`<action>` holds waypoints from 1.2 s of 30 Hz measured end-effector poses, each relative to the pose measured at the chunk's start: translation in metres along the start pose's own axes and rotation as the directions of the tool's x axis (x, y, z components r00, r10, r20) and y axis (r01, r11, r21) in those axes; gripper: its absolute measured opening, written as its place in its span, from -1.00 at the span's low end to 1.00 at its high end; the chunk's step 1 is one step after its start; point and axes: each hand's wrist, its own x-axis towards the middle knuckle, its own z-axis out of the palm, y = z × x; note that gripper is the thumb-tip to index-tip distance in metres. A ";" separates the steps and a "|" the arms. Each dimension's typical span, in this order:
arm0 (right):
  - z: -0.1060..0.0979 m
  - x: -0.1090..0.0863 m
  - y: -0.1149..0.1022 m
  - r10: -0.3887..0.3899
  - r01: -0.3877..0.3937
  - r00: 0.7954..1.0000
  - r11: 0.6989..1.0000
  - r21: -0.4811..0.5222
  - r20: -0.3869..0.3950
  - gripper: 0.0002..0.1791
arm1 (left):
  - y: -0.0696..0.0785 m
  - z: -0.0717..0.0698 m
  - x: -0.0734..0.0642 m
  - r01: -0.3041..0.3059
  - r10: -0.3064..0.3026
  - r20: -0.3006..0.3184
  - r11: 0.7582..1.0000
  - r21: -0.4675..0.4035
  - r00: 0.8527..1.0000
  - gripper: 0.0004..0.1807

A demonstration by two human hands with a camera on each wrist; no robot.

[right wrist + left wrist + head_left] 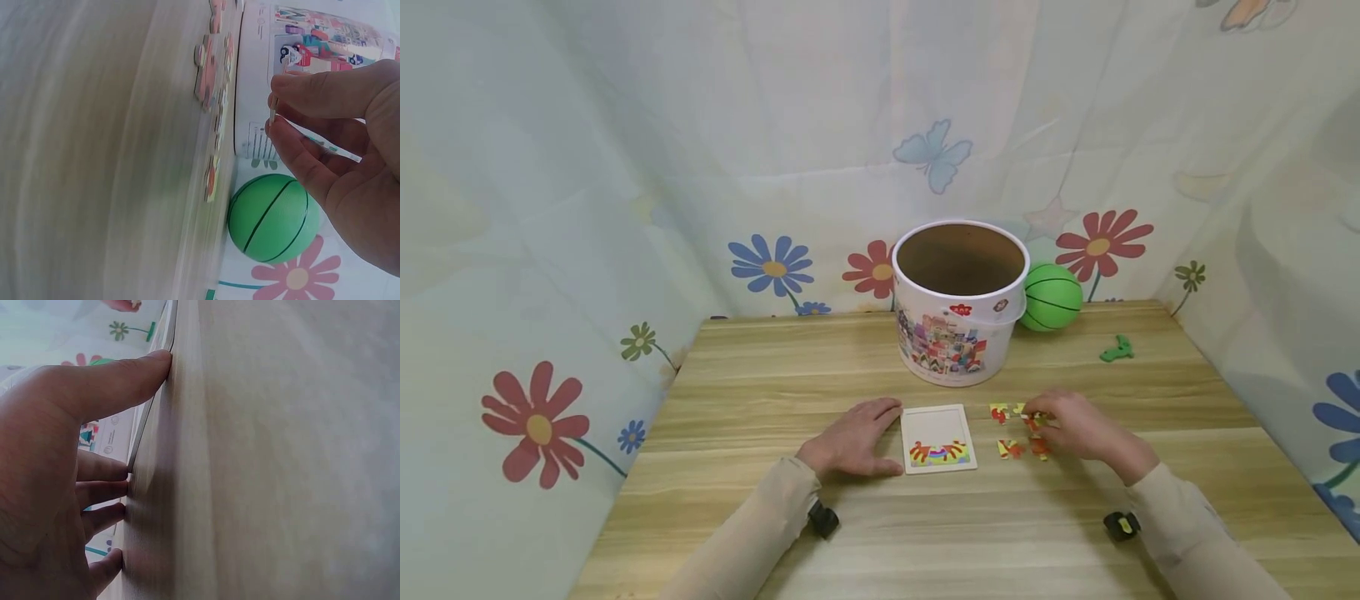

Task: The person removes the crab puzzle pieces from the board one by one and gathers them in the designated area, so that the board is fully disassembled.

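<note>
A white-framed puzzle tray lies on the table, with red, yellow and blue pieces filling its lower part. My left hand rests at the tray's left side; its thumb and index finger touch the edge, with the fingers spread apart. Right of the tray lie several loose puzzle pieces in red, yellow and green. Over them, my right hand pinches a thin puzzle piece between thumb and fingertips. In the right wrist view this piece is edge-on, off the table, its picture hidden.
Behind the tray stands a white bucket printed with toy pictures. A green ball sits beside it on the right. Farther right lies a small green toy part. Flower-printed cloth surrounds the wooden table.
</note>
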 end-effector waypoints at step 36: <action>-0.001 -0.033 0.022 0.056 -0.056 0.998 0.997 -0.056 0.000 -0.74 | -0.001 0.003 0.004 -0.010 0.010 0.000 1.000 0.002 1.000 0.11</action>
